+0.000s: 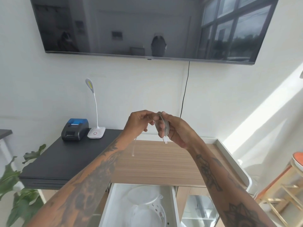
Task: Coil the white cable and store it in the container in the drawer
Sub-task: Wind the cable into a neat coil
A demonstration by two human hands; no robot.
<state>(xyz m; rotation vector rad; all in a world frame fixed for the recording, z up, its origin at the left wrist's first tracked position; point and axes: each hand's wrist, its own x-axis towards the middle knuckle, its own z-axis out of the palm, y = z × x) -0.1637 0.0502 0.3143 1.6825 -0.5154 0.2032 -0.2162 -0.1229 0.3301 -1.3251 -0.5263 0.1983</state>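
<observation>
Both hands are raised above the wooden desk top [157,161]. My right hand [177,131] grips a bundle of loops of the white cable [164,126]; one plug end sticks out below its fingers. My left hand [139,122] pinches the cable strand just left of the loops, and a loose tail hangs from it down to about the desk's height. Below, the white drawer [173,208] stands open. Inside it lie a clear round container [147,210] and a clear round lid [142,194] behind it.
A black side table [65,163] on the left carries a small black-and-blue printer [74,129] and a white gooseneck lamp [95,128]. A TV [147,28] hangs on the wall with a black cord below. Plant leaves at the lower left, a wooden stool at the right.
</observation>
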